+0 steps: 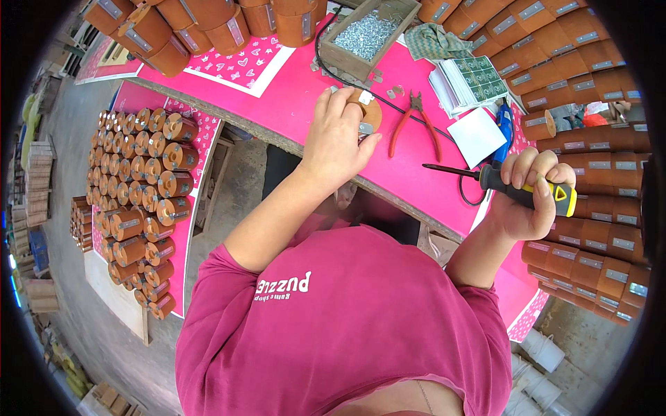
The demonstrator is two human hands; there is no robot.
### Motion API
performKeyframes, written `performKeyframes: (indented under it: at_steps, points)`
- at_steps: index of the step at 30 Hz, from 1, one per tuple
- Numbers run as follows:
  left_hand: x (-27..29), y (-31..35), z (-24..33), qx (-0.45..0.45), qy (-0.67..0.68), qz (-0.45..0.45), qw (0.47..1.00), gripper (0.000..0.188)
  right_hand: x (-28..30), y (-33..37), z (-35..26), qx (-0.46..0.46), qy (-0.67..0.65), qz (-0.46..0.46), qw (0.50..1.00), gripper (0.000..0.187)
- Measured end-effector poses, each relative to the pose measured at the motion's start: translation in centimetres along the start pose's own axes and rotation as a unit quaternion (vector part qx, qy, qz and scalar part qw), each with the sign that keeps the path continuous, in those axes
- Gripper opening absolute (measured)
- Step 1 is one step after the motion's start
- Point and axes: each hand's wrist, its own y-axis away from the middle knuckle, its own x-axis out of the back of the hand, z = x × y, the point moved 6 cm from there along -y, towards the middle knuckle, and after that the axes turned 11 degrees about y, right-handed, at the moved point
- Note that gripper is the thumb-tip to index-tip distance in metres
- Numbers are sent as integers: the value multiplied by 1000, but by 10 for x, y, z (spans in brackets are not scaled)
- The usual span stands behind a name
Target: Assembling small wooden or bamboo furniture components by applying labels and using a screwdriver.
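My left hand [338, 139] is bent over a small round wooden piece [372, 114] with metal plates on it, holding it on the pink tabletop near the edge. Its fingers partly cover the piece. Raised to the right, my right hand [531, 215] is wrapped round the black and yellow handle of a screwdriver [494, 180]. The dark shaft points left, away from the wooden piece. Between the two hands lie red-handled pliers [415, 118] with their handles spread.
A wooden box of small screws [331, 54] stands at the back, beside a greenish cloth [436, 43]. Green-printed cards [479, 78], a white card [477, 137] and a blue tool [505, 128] lie right. Brown wooden cylinders are stacked behind, right [610, 166] and left [132, 166].
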Motion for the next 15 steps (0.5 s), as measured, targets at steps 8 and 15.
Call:
performKeyframes:
  at_steps: [8,15]
  points:
    - [1,13,-5,-120,40,42,991,31,7,5,5,-12,-6,25,1000,21]
    - [-1,16,-7,-145,100,86,981,24,3,5,4,-19,-4,26,999,20]
